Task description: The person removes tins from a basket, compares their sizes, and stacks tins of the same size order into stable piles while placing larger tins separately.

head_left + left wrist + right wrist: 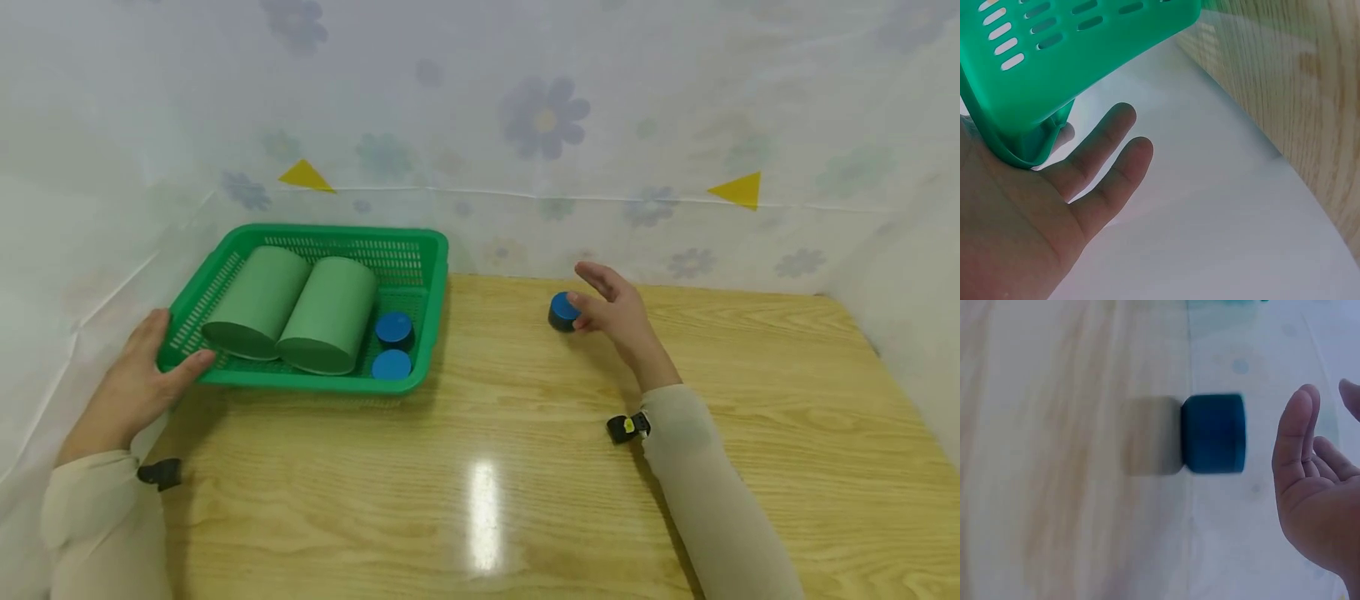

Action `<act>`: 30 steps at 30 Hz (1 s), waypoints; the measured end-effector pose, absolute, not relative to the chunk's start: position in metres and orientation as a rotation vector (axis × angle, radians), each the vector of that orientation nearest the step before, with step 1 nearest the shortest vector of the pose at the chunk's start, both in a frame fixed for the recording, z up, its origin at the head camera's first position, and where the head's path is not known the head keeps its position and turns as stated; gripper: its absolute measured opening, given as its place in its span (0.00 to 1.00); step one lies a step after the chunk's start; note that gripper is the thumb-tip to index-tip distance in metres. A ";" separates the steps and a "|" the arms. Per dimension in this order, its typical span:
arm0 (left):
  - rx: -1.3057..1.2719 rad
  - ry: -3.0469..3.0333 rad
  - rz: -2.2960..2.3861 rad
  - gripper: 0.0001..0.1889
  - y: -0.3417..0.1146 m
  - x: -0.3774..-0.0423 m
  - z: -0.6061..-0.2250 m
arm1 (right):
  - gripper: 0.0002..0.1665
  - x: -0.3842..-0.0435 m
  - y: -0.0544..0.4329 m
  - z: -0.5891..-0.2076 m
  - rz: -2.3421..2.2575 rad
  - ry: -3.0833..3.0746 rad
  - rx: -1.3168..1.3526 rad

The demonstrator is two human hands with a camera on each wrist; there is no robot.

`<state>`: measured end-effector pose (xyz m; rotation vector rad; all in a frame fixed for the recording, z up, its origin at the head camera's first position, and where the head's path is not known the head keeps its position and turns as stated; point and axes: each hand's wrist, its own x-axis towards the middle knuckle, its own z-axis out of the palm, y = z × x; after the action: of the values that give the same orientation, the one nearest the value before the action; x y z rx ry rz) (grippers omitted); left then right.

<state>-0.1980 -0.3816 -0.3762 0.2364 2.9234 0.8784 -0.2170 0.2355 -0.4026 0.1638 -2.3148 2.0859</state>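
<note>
My left hand holds the near left corner of a green plastic basket, thumb at the rim; in the left wrist view two fingers stretch out below the basket wall. Inside the basket two pale green cylinders lie on their sides. Beside them are two short blue cylinders, like lids. A third short blue cylinder stands on the table. My right hand is just to its right, fingers spread. The right wrist view shows a gap between that hand and the blue cylinder.
The wood-grain table extends in front of and to the right of the basket. A white floral sheet hangs behind and along the sides. Yellow triangles mark the back sheet. Each wrist wears a black device.
</note>
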 end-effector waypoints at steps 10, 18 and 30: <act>0.223 2.926 0.865 0.48 -0.384 -0.198 -0.374 | 0.33 -0.208 0.188 -0.379 2.057 -2.310 0.376; 0.216 2.933 0.856 0.49 -0.382 -0.199 -0.376 | 0.30 -0.210 0.153 -0.376 2.012 -2.355 0.507; 0.210 2.937 0.883 0.49 -0.379 -0.199 -0.375 | 0.30 -0.218 0.104 -0.355 1.921 -2.394 0.678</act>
<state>-0.1994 -0.3791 -0.3746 0.2095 2.9367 0.8831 -0.2181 0.1039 -0.3551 0.6784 -2.3941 1.9206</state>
